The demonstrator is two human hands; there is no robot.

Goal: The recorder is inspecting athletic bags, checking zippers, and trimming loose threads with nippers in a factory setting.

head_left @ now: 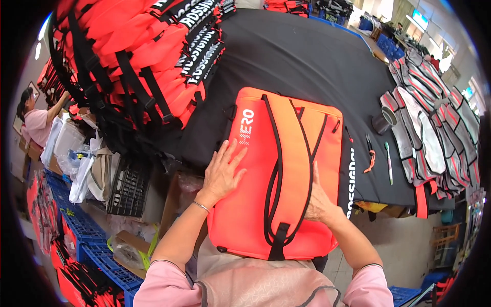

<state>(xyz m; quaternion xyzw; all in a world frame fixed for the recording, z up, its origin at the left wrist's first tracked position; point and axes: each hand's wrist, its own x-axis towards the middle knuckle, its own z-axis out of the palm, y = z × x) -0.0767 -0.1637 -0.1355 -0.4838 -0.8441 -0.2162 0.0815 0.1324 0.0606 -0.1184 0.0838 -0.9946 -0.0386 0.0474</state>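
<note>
An orange backpack (286, 174) lies flat at the near edge of the black table (307, 61), its lower end hanging just over that edge toward the person. Black straps (276, 189) run down its middle to a buckle near the bottom. The left hand (223, 171) rests flat on the bag's left side, fingers spread wide, holding nothing; a thin bracelet (201, 206) sits on that wrist. The right hand (318, 199) presses against the bag's right side just beside the straps, fingers mostly straight; whether it grips anything I cannot tell.

Just right of the bag, near the table's right edge, lie orange-handled scissors (370, 156) and a pen (388, 162), close together but apart from the bag. Further along that edge stands a roll of tape (384, 120), touching a spread of grey and red striped fabric pieces (434, 117).

At the table's far left corner a high pile of orange bags (138, 46) with black straps is stacked. Below the left edge sit a black crate (128, 187) and blue crates (87, 230). Far left, another person (36, 120) in pink reaches toward the pile.
</note>
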